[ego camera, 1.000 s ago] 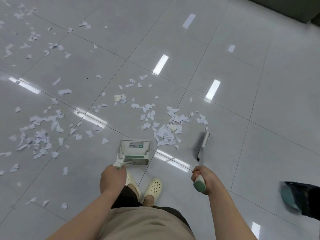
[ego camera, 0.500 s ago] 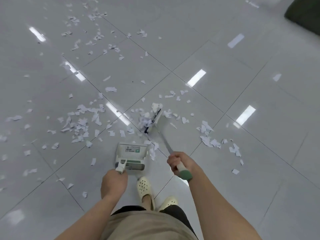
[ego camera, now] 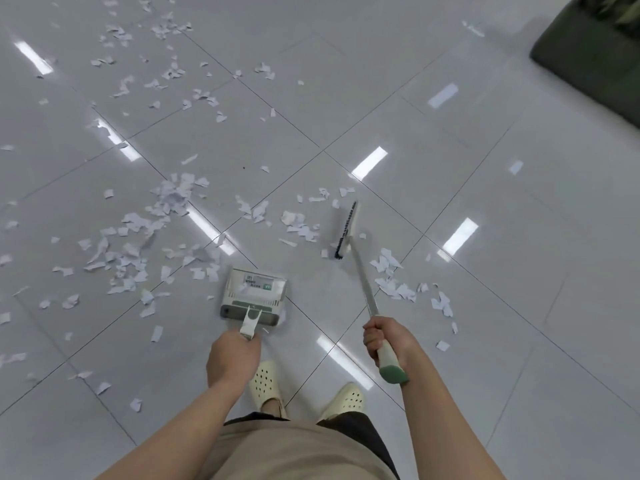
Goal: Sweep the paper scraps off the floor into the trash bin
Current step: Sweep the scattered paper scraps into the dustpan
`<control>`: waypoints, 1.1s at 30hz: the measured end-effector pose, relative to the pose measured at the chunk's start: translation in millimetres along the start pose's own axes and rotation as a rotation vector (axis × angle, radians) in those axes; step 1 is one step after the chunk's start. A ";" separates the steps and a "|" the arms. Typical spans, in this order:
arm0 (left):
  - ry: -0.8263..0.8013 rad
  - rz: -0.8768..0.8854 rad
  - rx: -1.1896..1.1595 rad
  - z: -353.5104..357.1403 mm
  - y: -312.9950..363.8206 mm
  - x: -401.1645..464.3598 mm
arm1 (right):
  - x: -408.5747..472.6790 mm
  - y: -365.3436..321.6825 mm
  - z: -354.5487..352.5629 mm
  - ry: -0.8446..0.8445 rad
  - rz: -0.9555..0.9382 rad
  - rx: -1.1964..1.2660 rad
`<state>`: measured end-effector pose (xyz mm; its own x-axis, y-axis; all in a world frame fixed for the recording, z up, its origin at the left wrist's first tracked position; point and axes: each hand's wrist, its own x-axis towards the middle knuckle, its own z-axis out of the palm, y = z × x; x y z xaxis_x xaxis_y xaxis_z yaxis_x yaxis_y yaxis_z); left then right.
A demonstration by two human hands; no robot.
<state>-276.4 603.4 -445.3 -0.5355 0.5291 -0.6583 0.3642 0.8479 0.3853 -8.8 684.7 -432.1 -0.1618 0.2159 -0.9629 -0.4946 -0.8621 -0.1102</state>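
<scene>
White paper scraps (ego camera: 138, 244) lie scattered over the glossy grey tile floor, thickest to the left of the dustpan, with a small group (ego camera: 298, 226) ahead and another (ego camera: 394, 282) to the right. My left hand (ego camera: 233, 355) grips the handle of a white and green dustpan (ego camera: 254, 296) standing on the floor in front of my feet. My right hand (ego camera: 386, 339) grips the green-tipped handle of a broom (ego camera: 346, 232), whose head rests on the floor just right of the middle scraps. No trash bin is in view.
A dark green object (ego camera: 595, 53), perhaps a sofa, fills the top right corner. My feet in cream clogs (ego camera: 265, 382) stand just behind the dustpan. Ceiling lights glare off the tiles.
The broom head has swung from the left, just ahead of the dustpan, over to the right. Scraps it pushed now lie piled left of the pan. The dustpan has stayed in place.
</scene>
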 end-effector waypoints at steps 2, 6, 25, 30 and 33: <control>-0.024 0.045 0.020 13.7 12.4 -7.4 | -8.6 -5.3 -24.8 0.048 -0.062 0.059; -0.070 0.130 0.082 52.8 36.7 -25.8 | -29.2 -22.2 -87.9 0.138 -0.172 0.203; -0.158 0.348 0.228 241.0 123.8 -145.0 | -73.3 -89.6 -371.8 0.397 -0.091 0.173; -0.102 0.259 0.216 230.6 109.8 -153.5 | -45.5 -101.4 -335.5 0.272 0.032 -0.105; -0.057 0.205 0.190 220.8 101.8 -154.4 | -33.8 -100.5 -290.0 0.153 0.076 -0.240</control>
<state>11.6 600.6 -447.3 -0.3940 0.6816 -0.6166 0.5994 0.6991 0.3898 294.0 631.1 -459.8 -0.0508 0.0908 -0.9946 -0.2666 -0.9610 -0.0742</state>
